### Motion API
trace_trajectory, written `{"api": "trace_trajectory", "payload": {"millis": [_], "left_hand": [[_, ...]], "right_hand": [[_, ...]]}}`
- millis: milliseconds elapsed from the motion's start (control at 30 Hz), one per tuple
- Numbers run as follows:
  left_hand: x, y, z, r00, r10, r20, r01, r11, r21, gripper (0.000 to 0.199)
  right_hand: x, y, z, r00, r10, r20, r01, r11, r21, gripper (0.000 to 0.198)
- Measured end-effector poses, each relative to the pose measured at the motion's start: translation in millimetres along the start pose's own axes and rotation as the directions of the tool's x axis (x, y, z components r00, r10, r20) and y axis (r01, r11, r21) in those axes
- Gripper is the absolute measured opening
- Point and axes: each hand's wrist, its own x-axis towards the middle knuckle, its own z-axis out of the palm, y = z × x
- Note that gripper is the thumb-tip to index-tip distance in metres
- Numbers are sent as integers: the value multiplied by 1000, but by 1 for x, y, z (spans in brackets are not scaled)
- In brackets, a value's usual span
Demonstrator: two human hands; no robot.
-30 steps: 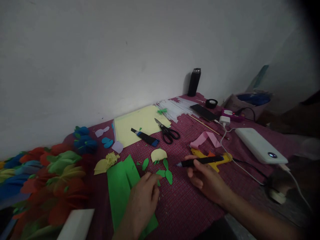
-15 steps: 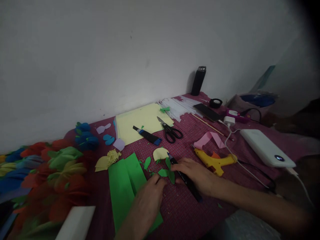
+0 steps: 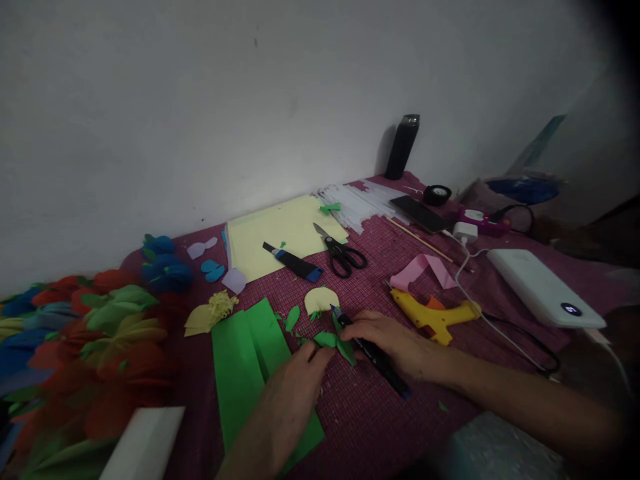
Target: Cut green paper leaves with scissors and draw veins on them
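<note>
My right hand (image 3: 393, 340) is closed around a dark marker (image 3: 383, 370), whose blue tip points away from me beside the green leaf cutouts. The thumb and fingers of my left hand (image 3: 295, 383) pinch the near end of a green leaf cutout (image 3: 326, 339). Another green leaf cutout (image 3: 346, 351) lies against it, partly behind my right fingers. Just beyond the marker tip is a rounded pale yellow piece (image 3: 321, 301) with green scraps at its lower edge. A loose green leaf (image 3: 293, 319) lies left of it. Under my left forearm are green sheets (image 3: 240, 373).
Black scissors (image 3: 341, 257) and a utility knife (image 3: 295, 262) rest partly on pale yellow sheets (image 3: 250, 233). A yellow glue gun (image 3: 435, 317), pink strip (image 3: 423, 267), white power bank (image 3: 540, 287) and cables lie right. Several colourful flowers (image 3: 125, 333) crowd the left. A dark bottle (image 3: 403, 148) stands behind.
The view has shifted slightly. Both hands keep nearly the same places, with the marker tip still by the leaf cutouts and the left fingers still at the leaf.
</note>
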Motion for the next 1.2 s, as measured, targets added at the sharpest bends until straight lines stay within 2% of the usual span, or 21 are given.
{"api": "trace_trajectory", "payload": {"millis": [133, 267, 400, 500, 567, 633, 733, 833, 900, 967, 1033, 1133, 1200], "left_hand": [[0, 1, -1, 997, 18, 71, -22, 998, 54, 53], [0, -2, 5, 996, 62, 63, -66, 996, 65, 58], [0, -2, 8, 996, 46, 79, -57, 989, 140, 61], [0, 0, 5, 995, 51, 87, -64, 985, 158, 63], [0, 2, 3, 995, 57, 83, -69, 985, 156, 61], [-1, 3, 2, 995, 49, 85, -63, 984, 169, 59], [-2, 3, 3, 996, 48, 73, -60, 983, 172, 61], [-3, 3, 4, 997, 55, 57, -63, 988, 140, 63], [-3, 2, 4, 997, 56, 59, -62, 991, 121, 61], [-3, 2, 4, 996, 58, 63, -64, 993, 99, 59], [-2, 2, 3, 996, 44, 74, -50, 995, 82, 57], [-2, 4, 2, 997, 7, 81, -13, 998, 65, 55], [-3, 4, 2, 997, 9, 71, -14, 998, 66, 56]], "right_hand": [[-1, 0, -1, 1000, -16, 3, 16, 1000, 23, 32], [-1, -2, -1, 1000, 5, 15, -5, 1000, 25, 31], [-1, -4, -1, 1000, 3, -1, -3, 999, 40, 31], [-3, -11, -5, 991, 34, -132, -24, 996, 80, 22], [-7, -18, -9, 954, 126, -274, -82, 983, 167, 21], [-11, -22, -11, 894, 293, -339, -171, 922, 347, 25], [-15, -21, -11, 820, 503, -273, -217, 715, 664, 35], [-13, -15, -8, 801, 567, -191, -204, 559, 804, 39], [-11, -14, -8, 794, 590, -148, -247, 535, 808, 35], [-8, -16, -9, 803, 584, -120, -281, 548, 788, 32], [-6, -20, -9, 836, 535, -119, -278, 602, 749, 27], [-4, -20, -8, 924, 359, -130, -239, 810, 536, 19], [-5, -15, -7, 975, 196, -109, -150, 930, 334, 19]]}}
